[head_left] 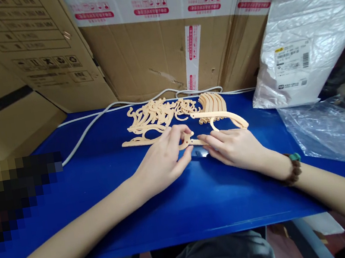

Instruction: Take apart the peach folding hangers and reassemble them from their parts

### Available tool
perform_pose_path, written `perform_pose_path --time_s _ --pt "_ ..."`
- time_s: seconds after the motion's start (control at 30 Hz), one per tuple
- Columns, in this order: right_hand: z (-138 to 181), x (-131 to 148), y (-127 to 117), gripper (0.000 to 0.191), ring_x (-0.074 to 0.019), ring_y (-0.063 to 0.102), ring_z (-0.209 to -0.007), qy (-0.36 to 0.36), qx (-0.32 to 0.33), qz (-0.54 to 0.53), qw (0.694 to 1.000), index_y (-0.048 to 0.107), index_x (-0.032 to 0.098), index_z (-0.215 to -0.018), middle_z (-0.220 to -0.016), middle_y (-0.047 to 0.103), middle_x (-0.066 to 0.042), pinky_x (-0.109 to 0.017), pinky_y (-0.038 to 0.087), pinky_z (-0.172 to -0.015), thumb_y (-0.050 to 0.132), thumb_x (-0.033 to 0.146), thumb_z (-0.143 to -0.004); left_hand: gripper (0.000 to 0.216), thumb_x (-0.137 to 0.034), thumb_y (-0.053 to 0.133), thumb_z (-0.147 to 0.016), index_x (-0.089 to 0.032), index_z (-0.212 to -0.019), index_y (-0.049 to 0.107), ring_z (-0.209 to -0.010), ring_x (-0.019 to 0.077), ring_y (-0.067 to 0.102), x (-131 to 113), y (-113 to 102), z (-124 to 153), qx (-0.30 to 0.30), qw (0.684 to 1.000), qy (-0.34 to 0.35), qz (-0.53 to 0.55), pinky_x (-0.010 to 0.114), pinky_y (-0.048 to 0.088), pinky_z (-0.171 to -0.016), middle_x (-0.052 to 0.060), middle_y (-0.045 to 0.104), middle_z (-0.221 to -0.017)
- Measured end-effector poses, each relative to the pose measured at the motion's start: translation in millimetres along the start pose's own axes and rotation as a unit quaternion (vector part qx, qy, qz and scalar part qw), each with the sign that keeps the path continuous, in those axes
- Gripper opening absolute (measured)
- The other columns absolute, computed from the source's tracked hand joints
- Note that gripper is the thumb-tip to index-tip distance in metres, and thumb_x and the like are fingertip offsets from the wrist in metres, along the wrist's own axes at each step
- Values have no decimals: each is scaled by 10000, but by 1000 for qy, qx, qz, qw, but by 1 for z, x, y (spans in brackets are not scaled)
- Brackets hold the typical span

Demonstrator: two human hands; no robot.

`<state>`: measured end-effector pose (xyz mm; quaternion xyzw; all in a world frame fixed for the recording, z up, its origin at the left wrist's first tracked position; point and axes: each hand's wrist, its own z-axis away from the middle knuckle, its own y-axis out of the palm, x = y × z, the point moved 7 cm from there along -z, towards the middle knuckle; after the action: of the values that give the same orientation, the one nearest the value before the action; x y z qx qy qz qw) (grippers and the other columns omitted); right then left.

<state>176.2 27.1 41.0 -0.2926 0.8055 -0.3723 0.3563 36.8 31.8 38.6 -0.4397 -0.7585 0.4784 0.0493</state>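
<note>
My left hand [164, 158] pinches the hook end of a peach plastic hanger piece [190, 140] lying on the blue table [121, 198]. Pressing on the same piece from the right, my right hand [236, 147] has its fingers closed on the hanger's arm, which curves back to the right [223, 115]. Just beyond the hands lies a loose heap of peach hook parts [153, 119], with a neat stack of curved hanger arms [212, 103] beside it. A bead bracelet [293, 168] is on my right wrist.
Big cardboard boxes [152, 40] wall off the back and left of the table. A white cable [93, 122] runs along the back edge. Clear and white plastic bags [304, 51] lie at the right. The table's front edge is close to my lap.
</note>
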Motion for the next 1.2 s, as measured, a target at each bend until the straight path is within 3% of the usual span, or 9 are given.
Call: perform_pose_path --time_s 0.2,0.3,0.47,0.7,0.97,1.2 --pt "1 -1 3 303 -147 629 -659 -8 23 9 1000 641 79 -1180 -781 674 -49 -287 353 -565 465 191 -961 342 -245 434 -1021 -81 -1320 429 -902 217 660 -11 1 0 -21 981 125 -148 343 531 -799 129 677 -1098" --pt "-1 -2 1 317 -152 639 -675 -3 24 14 1000 637 89 -1200 -788 679 -45 -286 376 -580 452 186 -960 338 -263 420 -1028 -67 -1296 485 -870 219 659 -13 -3 0 -18 972 148 -184 337 524 -789 108 698 -1021" --pt "-1 -1 -4 314 -148 671 -732 -3 12 7 1000 635 101 -1218 -793 690 -37 -276 394 -584 457 210 -983 319 -258 385 -1030 -76 -1239 545 -914 209 673 -8 -10 0 -25 972 126 -197 290 514 -747 103 703 -1044" --pt "-2 2 -11 282 -120 654 -670 -8 -20 12 1000 659 121 -1167 -744 678 -8 -266 370 -552 466 259 -1015 284 -229 326 -1009 -116 -1083 575 -854 190 699 -2 -5 0 24 982 108 -151 274 492 -658 67 716 -965" --pt "-3 4 -9 300 -119 607 -613 -13 7 9 1000 679 152 -1143 -729 672 -7 -285 367 -582 436 289 -1033 300 -242 270 -1002 -156 -1038 555 -761 181 688 5 0 0 83 988 52 -119 280 483 -647 60 725 -894" --pt "-1 4 -7 294 -121 596 -600 -4 10 5 1000 670 171 -1175 -717 682 -2 -278 356 -591 447 300 -1032 285 -251 255 -1002 -169 -998 528 -722 184 657 5 2 0 113 988 50 -98 285 460 -644 51 696 -842"
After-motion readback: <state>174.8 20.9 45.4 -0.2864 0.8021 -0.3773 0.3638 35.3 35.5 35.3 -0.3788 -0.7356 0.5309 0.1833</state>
